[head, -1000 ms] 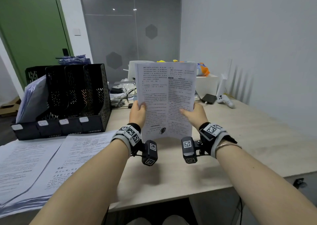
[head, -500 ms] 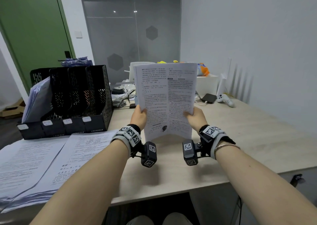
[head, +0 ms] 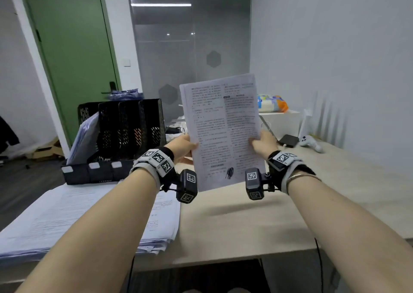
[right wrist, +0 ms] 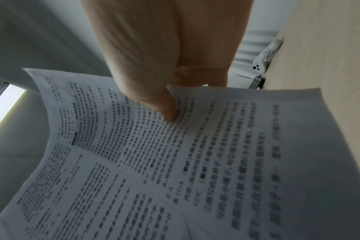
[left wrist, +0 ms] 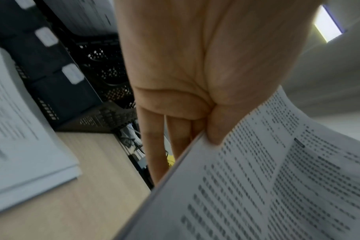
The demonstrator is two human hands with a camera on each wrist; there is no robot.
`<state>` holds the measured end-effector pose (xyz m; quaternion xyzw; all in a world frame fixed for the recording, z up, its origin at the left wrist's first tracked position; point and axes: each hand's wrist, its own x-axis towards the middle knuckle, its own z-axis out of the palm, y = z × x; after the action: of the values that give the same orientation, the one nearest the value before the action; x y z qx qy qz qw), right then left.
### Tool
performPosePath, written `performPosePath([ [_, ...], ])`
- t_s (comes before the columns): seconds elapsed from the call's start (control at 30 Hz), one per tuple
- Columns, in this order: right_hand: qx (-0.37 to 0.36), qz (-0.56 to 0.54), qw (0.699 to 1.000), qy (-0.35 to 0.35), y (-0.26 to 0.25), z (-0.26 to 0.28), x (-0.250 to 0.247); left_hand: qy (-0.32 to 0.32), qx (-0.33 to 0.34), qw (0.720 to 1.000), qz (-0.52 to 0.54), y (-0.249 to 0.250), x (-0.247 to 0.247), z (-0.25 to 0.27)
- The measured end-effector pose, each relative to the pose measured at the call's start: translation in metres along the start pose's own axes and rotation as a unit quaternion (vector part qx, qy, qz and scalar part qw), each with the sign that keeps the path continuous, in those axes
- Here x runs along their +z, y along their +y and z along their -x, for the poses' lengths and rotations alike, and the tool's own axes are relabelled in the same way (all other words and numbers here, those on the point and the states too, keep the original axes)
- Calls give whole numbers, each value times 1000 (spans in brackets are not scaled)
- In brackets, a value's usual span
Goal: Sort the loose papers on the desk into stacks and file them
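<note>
**A sheaf held up for reading before it is filed**

A thin sheaf of printed papers (head: 222,132) is held upright in the air, clear of the desk (head: 245,223); its left edge is pinched by the left hand (head: 183,146), thumb on the printed face and fingers (left wrist: 154,146) behind, and its right edge is pinched likewise by the right hand (head: 262,144), whose thumb is seen pressed onto the text in the right wrist view. The step in hand is judged to be the checking of the sheaf, so that its stack or slot may be decided; to the left of the grip, and lower, a black file rack (head: 120,140) stands, with papers already leaning in its leftmost slot; below and left of the grip, flat stacks of paper (head: 73,221) are laid on the desk. For the next move, the sheaf would have to be kept squared between both pinches, carried leftward, and lowered edge-first into a slot or laid flat on a stack; which destination applies cannot be told.
</note>
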<state>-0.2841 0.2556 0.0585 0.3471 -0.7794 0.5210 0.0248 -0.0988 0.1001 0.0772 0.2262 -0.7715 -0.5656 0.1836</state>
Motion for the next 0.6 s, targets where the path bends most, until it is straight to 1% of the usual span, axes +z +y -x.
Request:
performPosePath([
  [0.1, -12, -20, 1000, -15, -12, -4, 15, -8, -17, 1000, -13, -2, -23, 9],
  [0.23, 4, -32, 998, -57, -26, -15, 38, 8, -27, 1000, -13, -8, -49, 19],
  [0.3, -6, -41, 996, -74, -35, -19, 48, 23, -32, 999, -1, -13, -61, 23],
  [0.47, -21, -30, 993, -113, -60, -28, 79, 20, -49, 998, 32, -24, -88, 34],
  [0.6, -42, -1, 991, -128, -80, -35, 107, 61, -42, 997, 28, -29, -105, 41],
])
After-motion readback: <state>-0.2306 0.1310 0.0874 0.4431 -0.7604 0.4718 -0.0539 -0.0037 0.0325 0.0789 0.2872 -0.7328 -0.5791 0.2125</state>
